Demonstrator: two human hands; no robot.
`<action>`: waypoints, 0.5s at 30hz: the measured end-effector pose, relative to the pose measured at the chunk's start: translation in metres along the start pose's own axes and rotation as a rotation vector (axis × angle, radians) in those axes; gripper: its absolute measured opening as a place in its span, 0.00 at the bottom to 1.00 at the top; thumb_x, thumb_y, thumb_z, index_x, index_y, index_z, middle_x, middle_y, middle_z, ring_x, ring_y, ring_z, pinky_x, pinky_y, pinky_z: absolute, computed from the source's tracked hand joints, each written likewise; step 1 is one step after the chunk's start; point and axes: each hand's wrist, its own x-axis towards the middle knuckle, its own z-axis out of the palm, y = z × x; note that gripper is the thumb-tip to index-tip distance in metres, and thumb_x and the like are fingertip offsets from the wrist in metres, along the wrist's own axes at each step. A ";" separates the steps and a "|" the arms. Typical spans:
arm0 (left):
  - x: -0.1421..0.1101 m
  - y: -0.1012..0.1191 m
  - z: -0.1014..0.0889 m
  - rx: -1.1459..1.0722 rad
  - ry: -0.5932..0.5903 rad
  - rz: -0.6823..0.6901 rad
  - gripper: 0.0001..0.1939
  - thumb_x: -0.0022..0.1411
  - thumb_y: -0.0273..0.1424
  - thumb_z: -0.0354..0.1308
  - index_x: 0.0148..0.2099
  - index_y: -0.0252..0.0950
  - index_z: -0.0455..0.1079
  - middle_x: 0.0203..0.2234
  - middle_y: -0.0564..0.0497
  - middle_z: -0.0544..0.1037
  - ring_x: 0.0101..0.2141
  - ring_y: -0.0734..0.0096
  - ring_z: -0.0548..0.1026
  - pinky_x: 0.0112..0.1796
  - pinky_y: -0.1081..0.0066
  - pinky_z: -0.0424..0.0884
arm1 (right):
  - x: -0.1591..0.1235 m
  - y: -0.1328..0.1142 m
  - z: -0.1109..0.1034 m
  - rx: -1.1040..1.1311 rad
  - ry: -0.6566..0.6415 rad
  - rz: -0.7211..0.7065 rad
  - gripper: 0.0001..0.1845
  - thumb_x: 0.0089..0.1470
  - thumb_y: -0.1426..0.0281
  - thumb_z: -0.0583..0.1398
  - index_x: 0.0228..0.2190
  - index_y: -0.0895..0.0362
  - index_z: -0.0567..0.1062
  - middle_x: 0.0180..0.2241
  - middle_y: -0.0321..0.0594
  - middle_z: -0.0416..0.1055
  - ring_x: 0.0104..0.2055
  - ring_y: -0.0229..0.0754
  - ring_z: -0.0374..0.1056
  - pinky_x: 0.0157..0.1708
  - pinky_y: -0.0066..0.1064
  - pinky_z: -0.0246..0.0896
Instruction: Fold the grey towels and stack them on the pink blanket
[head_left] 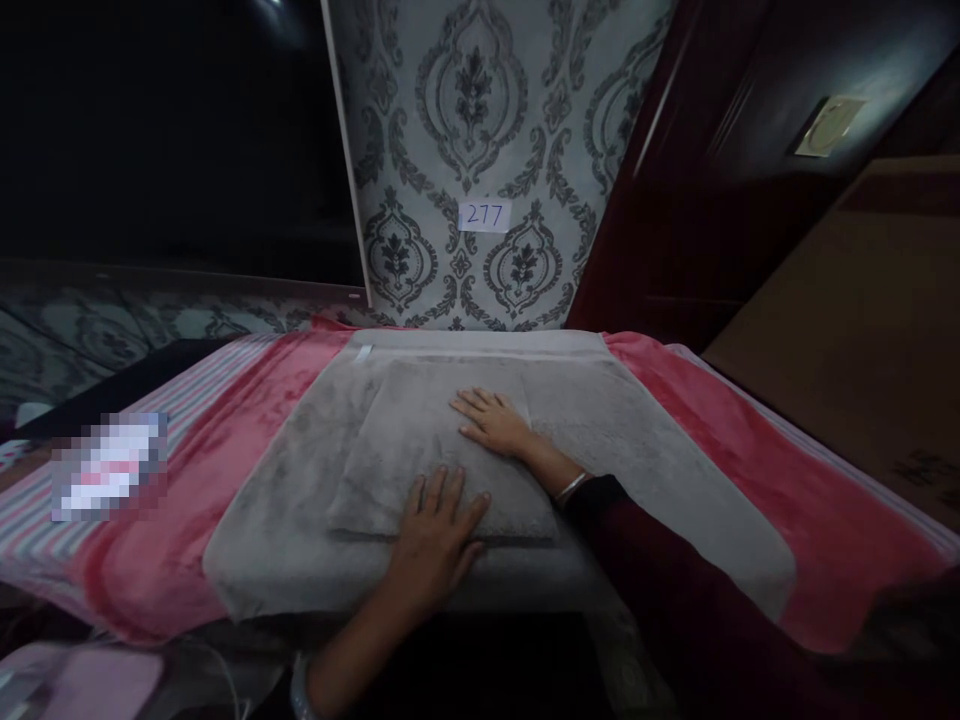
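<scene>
A square of grey plush fabric (390, 440) lies flat on a larger grey plush cloth (637, 450) of much the same colour. My left hand (436, 530) rests on the near edge of the square, fingers spread and pointing away from me. Farther back, my right hand (493, 422) presses flat near the square's right side, its fingers apart and aimed to the left. Neither hand grips anything. Whether the square is a folded cloth or a cushion cover, I cannot tell.
Pink plush cloth (277, 410) and striped cloth (214, 385) lie beneath the grey one. A dark screen (172, 140) stands at the back left, and a cardboard box (847, 300) is on the right. A paper marked 277 (484, 215) is on the patterned wall (472, 100).
</scene>
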 end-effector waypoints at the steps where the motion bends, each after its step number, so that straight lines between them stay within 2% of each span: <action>1: -0.001 0.000 0.001 -0.001 0.014 -0.001 0.29 0.63 0.41 0.62 0.65 0.52 0.68 0.67 0.43 0.66 0.65 0.42 0.64 0.61 0.41 0.61 | 0.005 0.005 -0.001 0.005 -0.006 0.018 0.32 0.70 0.53 0.47 0.70 0.46 0.53 0.74 0.39 0.44 0.75 0.54 0.39 0.69 0.57 0.41; 6: -0.004 -0.001 0.004 0.005 0.069 0.011 0.27 0.63 0.39 0.62 0.64 0.52 0.69 0.66 0.44 0.67 0.65 0.43 0.65 0.61 0.43 0.62 | 0.031 0.029 -0.003 0.042 -0.037 0.124 0.32 0.70 0.52 0.45 0.71 0.45 0.52 0.74 0.38 0.42 0.75 0.54 0.39 0.69 0.57 0.40; 9: -0.005 -0.001 0.004 0.009 0.103 0.023 0.26 0.63 0.38 0.61 0.64 0.51 0.70 0.65 0.44 0.69 0.64 0.44 0.66 0.60 0.43 0.63 | 0.044 0.038 -0.002 0.068 -0.036 0.204 0.32 0.70 0.53 0.44 0.71 0.46 0.51 0.74 0.39 0.42 0.75 0.52 0.38 0.70 0.53 0.40; 15: -0.005 0.000 0.006 -0.006 0.138 0.025 0.26 0.63 0.39 0.62 0.63 0.50 0.70 0.64 0.43 0.70 0.62 0.43 0.68 0.58 0.43 0.66 | 0.051 0.042 -0.004 0.078 -0.025 0.308 0.33 0.71 0.53 0.42 0.71 0.50 0.51 0.74 0.43 0.42 0.75 0.51 0.39 0.71 0.50 0.38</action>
